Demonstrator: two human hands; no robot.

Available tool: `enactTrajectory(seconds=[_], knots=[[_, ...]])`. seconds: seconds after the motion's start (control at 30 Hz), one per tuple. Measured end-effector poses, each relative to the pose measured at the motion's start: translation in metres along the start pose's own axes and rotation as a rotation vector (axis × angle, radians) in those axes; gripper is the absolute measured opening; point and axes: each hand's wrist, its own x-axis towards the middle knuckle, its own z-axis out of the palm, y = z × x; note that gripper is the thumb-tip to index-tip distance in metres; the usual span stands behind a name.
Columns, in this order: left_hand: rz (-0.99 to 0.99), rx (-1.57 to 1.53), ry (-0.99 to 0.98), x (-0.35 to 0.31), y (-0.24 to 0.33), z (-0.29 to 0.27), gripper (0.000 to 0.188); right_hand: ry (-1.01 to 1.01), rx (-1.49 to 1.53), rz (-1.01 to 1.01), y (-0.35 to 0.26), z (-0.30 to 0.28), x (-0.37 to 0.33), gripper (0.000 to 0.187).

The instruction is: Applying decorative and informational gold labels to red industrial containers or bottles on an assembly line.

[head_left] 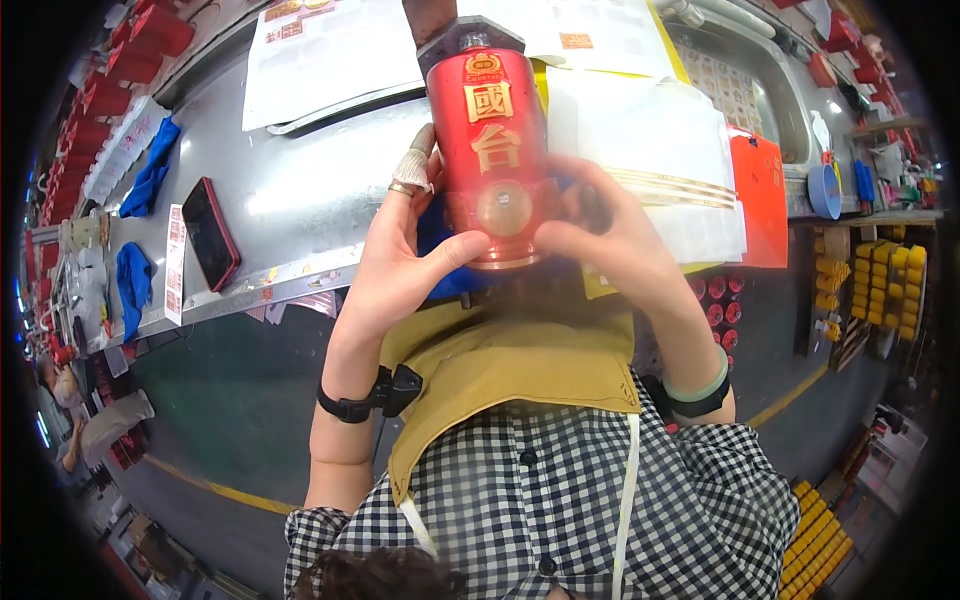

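Observation:
A red bottle point(485, 125) with gold lettering and a pale round emblem low on its front lies in front of me, its narrow neck pointing away. Around its left side curves my left hand point(410, 245), thumb pressed to the lower front. A whitish cover point(412, 170) wraps one finger of that hand. My right hand point(605, 225) grips the lower right side, thumb and forefinger against the bottle; its other fingers are blurred. Beyond the bottle, a dark metal bracket point(468, 38) stands around the neck. Blue cloth point(440, 230) shows beneath the bottle's lower end.
On the metal worktable point(310, 215) are a phone point(210, 235), a printed strip point(175, 265) and blue cloths point(152, 170) at left. White sheets point(640, 130) and an orange-red folder point(758, 200) lie at right, near a sink point(785, 90). Yellow-capped items point(888, 285) fill a rack farther right.

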Motion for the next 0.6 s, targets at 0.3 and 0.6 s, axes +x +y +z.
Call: enactTrajectory(seconds=[0.3,0.6], knots=[[0.025,-0.028,-0.039,0.003,0.0,-0.003,0.106,0.302,-0.143,-0.47,-0.02,-0.002,-0.013,0.038],[0.262,0.184,0.019,-0.004,-0.01,-0.011,0.09,0.022,-0.745,-1.086,-0.021,0.017,-0.048,0.018]])
